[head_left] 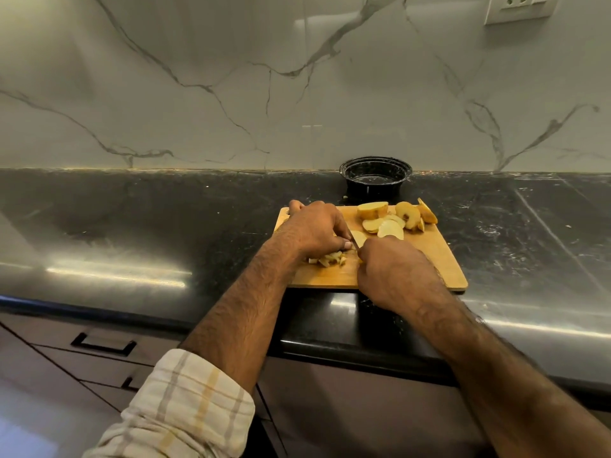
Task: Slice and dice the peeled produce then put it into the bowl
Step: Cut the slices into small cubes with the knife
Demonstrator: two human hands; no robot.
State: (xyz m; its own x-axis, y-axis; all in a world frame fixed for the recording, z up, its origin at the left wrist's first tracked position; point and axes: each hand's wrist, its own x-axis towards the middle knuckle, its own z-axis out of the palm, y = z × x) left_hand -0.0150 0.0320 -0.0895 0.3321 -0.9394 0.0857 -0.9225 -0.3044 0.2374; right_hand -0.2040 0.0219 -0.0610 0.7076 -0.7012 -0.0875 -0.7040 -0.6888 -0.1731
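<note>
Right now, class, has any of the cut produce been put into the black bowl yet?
No. The black bowl looks empty, while the slices and the diced pieces all lie on the cutting board.

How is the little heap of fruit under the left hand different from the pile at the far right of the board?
The heap under the left hand, the diced pieces, is cut into small bits; the far slices are large wedges and rounds. The diced pieces lie near the board's front, partly covered by fingers; the slices lie untouched near the black bowl. Both are pale yellow and rest on the wooden cutting board.
</note>
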